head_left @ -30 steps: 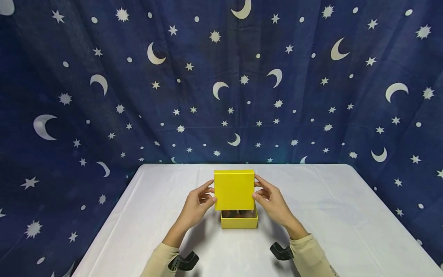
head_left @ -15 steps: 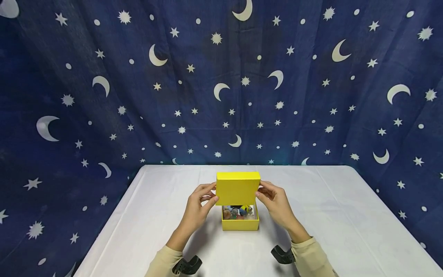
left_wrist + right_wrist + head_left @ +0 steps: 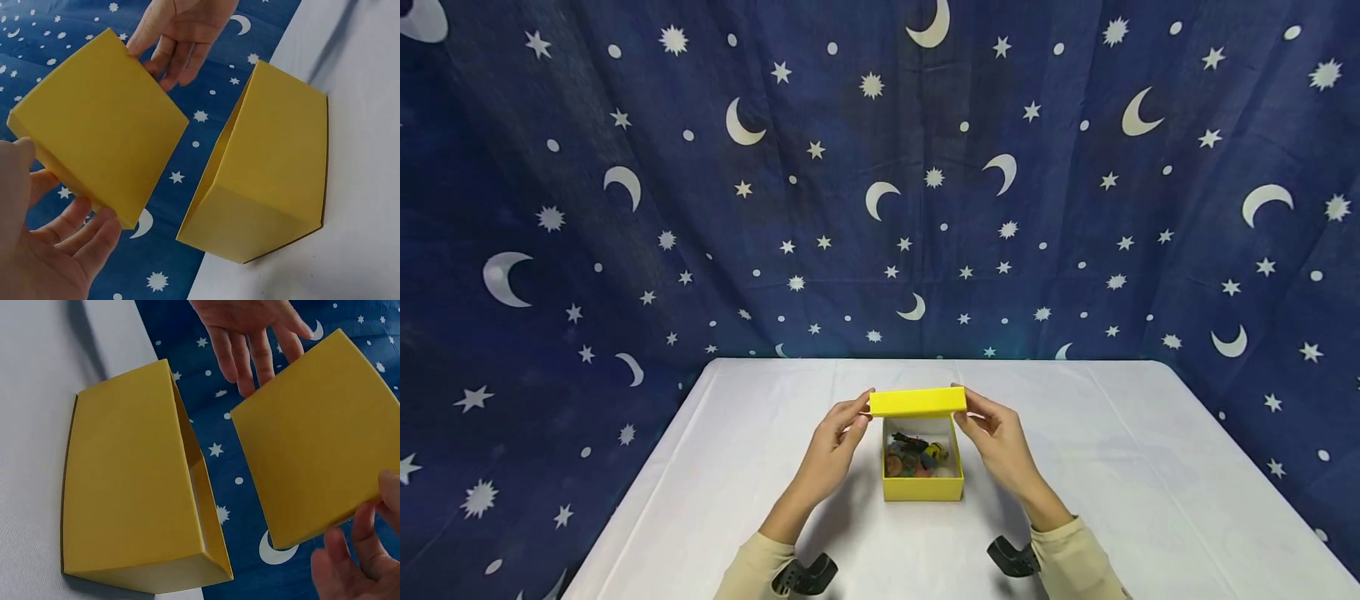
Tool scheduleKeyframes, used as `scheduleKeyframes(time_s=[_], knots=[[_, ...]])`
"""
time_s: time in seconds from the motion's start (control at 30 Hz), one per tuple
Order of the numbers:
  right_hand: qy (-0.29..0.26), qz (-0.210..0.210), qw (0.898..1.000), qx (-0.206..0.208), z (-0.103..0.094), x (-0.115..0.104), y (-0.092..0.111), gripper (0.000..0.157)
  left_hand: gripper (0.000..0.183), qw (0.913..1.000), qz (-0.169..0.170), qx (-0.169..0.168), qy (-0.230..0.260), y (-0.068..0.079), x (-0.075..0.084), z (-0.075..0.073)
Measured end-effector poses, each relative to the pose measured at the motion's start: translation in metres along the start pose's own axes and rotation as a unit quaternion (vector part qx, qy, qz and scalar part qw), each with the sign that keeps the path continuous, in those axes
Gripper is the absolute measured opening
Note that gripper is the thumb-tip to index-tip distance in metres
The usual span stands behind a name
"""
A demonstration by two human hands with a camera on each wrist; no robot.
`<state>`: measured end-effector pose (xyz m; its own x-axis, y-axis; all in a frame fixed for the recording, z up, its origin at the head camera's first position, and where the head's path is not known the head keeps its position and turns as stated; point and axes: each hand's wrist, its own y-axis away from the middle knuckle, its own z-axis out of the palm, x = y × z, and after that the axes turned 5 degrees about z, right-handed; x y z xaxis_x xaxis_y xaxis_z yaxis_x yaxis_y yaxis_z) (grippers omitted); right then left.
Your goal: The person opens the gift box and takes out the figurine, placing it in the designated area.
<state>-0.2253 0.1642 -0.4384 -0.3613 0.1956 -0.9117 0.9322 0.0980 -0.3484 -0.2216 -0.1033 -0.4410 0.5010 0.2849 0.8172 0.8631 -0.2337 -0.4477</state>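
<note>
A yellow box lid (image 3: pixel 917 402) is held up between both hands, above the rear of a square yellow box (image 3: pixel 922 490). My left hand (image 3: pixel 829 454) pinches the lid's left side between thumb and fingers. On the opposite side, my right hand (image 3: pixel 1000 442) grips it the same way. The head view shows mostly the lid's narrow edge; its flat face fills much of the left wrist view (image 3: pixel 100 125). Inside the box lies a jumble of small coloured items (image 3: pixel 917 458), among them a yellow one (image 3: pixel 936 451) and a dark one.
The box stands on a table with a white cloth (image 3: pixel 760 433). Behind the table and along its sides hangs a dark blue curtain (image 3: pixel 820 208) with moons and stars. Each wrist carries a black camera mount (image 3: pixel 808 575).
The lid has tipped from showing its broad face to showing its edge and now sits clear of the box opening in the head view, exposing the contents. Both hands still hold it.
</note>
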Motion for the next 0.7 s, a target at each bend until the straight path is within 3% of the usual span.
scheduleKeyframes(time_s=[0.2,0.33,0.5,0.7], knots=[[0.049,-0.031,0.998,-0.009,0.002,0.002,0.0,0.052,0.047,0.9965,-0.008,-0.028,0.078,-0.002,-0.002,0.0],[0.05,-0.02,0.997,-0.06,0.003,0.002,0.002,0.06,0.047,0.9928,-0.029,-0.006,0.116,-0.003,-0.002,-0.002],[0.021,-0.007,0.995,-0.1,0.003,0.0,0.002,0.056,0.045,0.9896,-0.051,0.033,0.13,-0.005,-0.001,-0.006],[0.004,0.011,0.995,-0.102,0.005,-0.001,0.002,0.052,0.046,0.9889,-0.072,0.033,0.126,-0.004,0.003,-0.012]])
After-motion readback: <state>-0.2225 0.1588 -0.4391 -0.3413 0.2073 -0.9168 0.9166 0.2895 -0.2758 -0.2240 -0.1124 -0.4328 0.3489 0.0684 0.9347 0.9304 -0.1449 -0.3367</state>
